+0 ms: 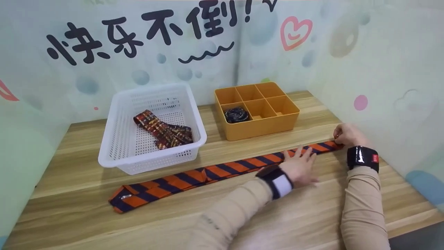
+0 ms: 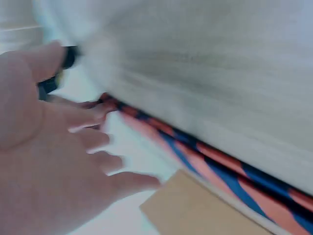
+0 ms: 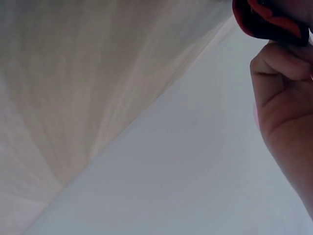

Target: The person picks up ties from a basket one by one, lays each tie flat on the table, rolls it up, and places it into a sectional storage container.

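An orange and navy striped necktie (image 1: 225, 170) lies stretched across the wooden table, folded lengthwise, its wide pointed end at the left. At its narrow right end, my right hand (image 1: 348, 134) pinches the tip between thumb and fingers; the right wrist view also shows the necktie (image 3: 274, 22) at those fingertips. My left hand (image 1: 300, 168) is spread over the right half of the necktie, fingers straight, palm down. In the left wrist view the left hand (image 2: 73, 147) has its fingers extended beside the striped cloth. Whether its palm touches the cloth is hidden.
A white perforated basket (image 1: 152, 161) at the back left holds a plaid necktie (image 1: 163, 132). Right of it stands an orange organizer (image 1: 262, 130) with several compartments; a rolled dark necktie (image 1: 236, 114) sits in the front left one. Walls (image 1: 392, 104) border the table at the back and sides.
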Tool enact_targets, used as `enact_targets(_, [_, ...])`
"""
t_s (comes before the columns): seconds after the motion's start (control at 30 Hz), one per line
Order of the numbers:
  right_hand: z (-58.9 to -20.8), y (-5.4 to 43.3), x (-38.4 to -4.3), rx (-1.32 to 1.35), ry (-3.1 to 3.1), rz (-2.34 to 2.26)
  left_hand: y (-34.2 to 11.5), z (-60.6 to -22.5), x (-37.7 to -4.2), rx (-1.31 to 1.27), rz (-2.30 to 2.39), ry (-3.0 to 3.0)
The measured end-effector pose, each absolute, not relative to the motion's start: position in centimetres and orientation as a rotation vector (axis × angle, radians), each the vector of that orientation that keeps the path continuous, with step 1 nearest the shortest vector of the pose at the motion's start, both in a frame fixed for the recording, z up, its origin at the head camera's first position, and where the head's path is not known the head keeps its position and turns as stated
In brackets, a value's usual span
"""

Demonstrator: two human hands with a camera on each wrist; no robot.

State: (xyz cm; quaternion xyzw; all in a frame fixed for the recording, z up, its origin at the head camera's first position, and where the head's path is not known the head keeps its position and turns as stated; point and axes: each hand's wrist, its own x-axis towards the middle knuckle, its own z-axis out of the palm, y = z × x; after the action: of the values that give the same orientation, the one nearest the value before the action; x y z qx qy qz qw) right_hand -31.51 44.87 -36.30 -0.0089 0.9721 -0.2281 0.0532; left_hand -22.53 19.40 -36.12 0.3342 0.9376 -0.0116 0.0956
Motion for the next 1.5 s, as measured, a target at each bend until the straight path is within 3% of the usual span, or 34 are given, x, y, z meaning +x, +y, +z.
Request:
enact_targets(0.23, [-36.3,44.9,-31.4,-0.058,2.940,-0.758,22.7,-37.4,-23.1,0.819,-0.101,2.742])
enact_targets(0.5, [-36.6,45.5,-31.1,-0.168,2.827,-0.841,22.8,-37.6,-23.1,0.874,-0.159,2.753])
enact_targets(1.0, [-36.3,46.4,-30.0,0.193,2.862,-0.647,22.8,-37.8,-23.3,0.916,-0.244,2.776])
enact_targets(1.5, [-35.7,42.6,-31.9,-0.028,2.978,-0.543,22.2,-37.9,-23.8,0.883,-0.134,2.836])
